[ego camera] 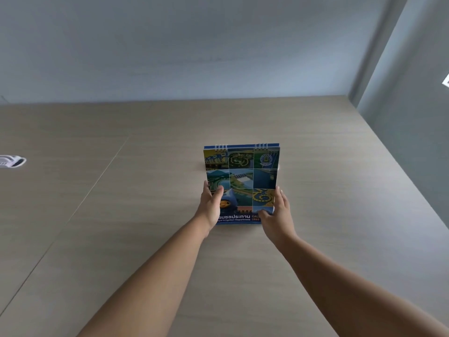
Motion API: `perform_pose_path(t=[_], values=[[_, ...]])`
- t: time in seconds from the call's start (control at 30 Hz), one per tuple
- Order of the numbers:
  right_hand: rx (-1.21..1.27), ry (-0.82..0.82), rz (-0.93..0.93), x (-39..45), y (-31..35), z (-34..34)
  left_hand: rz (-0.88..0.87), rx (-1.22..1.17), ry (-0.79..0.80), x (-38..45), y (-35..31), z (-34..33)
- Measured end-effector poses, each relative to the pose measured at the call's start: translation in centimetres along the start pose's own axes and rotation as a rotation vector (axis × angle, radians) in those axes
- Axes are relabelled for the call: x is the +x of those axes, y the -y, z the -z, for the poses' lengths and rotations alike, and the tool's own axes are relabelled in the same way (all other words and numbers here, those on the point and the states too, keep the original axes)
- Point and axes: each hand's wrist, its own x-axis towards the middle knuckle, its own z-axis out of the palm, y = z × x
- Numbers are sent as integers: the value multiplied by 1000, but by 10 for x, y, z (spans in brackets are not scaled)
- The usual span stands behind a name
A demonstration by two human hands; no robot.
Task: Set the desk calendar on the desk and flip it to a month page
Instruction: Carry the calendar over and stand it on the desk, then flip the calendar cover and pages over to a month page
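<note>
A spiral-bound desk calendar (241,176) stands upright on the wooden desk (315,190), its blue cover of photo tiles facing me, wire rings along the top. My left hand (211,207) grips its lower left edge, thumb on the cover. My right hand (275,212) holds the lower right edge, thumb pressed on the cover near the bottom. The calendar's bottom edge rests on or just at the desk surface. Its back support is hidden behind the cover.
A small white object (12,161) lies at the far left of the desk. A pale wall (194,57) runs along the desk's far edge, and a grey wall (408,132) borders the right side. A seam crosses the desk's left part.
</note>
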Motion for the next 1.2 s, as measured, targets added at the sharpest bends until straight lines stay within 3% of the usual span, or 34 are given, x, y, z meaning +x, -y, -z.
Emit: perform_pose_path(t=[0.5, 1.2], values=[[70, -23, 6, -10, 2, 2, -100, -198, -63, -16, 12, -2], [263, -34, -31, -3, -6, 8, -154, -238, -72, -10, 18, -4]])
